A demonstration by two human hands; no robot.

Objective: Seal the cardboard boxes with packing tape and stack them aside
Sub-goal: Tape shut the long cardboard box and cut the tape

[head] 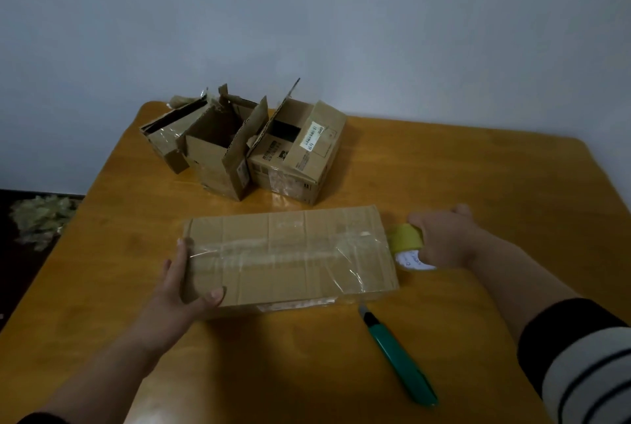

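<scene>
1. Step in hand: sealing the flat cardboard box [290, 256], which lies closed on the bench [478, 167] directly in front of the person. A strip of clear tape runs along its top seam from the left end to the right end.
2. Left hand [184, 290]: grips the left end of the box, fingers on the end face and thumb pressed on the top near the front edge. It steadies the box.
3. Right hand [444, 239]: curled round the roll of packing tape [406, 235], just beyond the right end of the box. The tape appears to remain joined to the roll; the exact join cannot be made out.
4. Judged progress: the seam strip looks fully laid but not yet cut.
5. Next move calls for: keeping the strip taut, folding it over the right end, then severing it. The green utility knife [399, 358] lies on the bench just beside the front right corner of the box, within reach.
6. Remaining work: three open boxes [246, 147] stand at the back of the bench, flaps up, unsealed.
</scene>
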